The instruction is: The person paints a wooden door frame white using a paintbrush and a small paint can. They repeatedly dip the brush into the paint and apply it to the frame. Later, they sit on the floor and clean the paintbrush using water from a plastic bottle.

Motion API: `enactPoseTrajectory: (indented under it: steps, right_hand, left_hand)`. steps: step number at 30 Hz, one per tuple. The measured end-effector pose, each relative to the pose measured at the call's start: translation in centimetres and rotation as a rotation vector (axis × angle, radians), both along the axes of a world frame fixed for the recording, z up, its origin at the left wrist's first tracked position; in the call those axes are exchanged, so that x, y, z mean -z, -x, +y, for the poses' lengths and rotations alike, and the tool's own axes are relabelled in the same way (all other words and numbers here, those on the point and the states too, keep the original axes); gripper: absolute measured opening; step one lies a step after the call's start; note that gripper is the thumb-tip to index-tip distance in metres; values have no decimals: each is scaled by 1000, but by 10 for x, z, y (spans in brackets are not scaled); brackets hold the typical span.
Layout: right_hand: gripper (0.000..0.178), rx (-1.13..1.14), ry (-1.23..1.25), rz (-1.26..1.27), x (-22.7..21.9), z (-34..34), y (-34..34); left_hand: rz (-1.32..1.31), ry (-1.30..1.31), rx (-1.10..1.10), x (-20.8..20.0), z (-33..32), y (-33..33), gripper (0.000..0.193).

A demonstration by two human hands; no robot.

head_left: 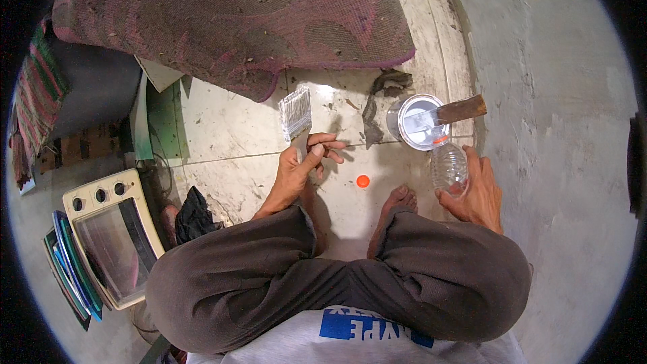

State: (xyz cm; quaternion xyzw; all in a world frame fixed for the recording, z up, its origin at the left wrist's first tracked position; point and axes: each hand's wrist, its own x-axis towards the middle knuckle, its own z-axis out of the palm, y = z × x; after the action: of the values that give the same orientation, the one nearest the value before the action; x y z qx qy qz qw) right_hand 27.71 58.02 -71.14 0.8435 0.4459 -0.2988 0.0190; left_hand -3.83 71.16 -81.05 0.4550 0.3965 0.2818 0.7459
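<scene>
My left hand (300, 170) is closed on the handle of a paintbrush (296, 116), whose wide silvery-white bristles point away from me. Its other fingers stick out loosely to the right. In my right hand (476, 192) is a clear ribbed plastic bottle (447, 168), its orange-ringed mouth at the near rim of a paint can (402, 123). The can stands upright with pale grey-white liquid inside. A flat tool with a brown wooden handle (462, 109) rests across its right rim. Between my hands, an orange bottle cap (363, 181) lies on the tiles. I cannot tell whether liquid leaves the bottle.
A dirty purple-brown mat (236, 13) covers the far floor. At left stands a cream toaster oven (108, 236) with folders (69, 263) beside it and a black cloth (195, 216) nearby. A dark rag (377, 104) lies left of the can. The grey wall (552, 94) rises at right.
</scene>
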Motion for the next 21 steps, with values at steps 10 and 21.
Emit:
enactPoseTrajectory:
  steps: [10,21]
  right_hand:
    - [105,40,-427,324,25,-20,-2]
    - [105,-152,-628,814,57,7,39]
  left_hand:
    - [-10,-15,11,1,0,0,35]
    - [-15,-58,-52,-5,-4,1,33]
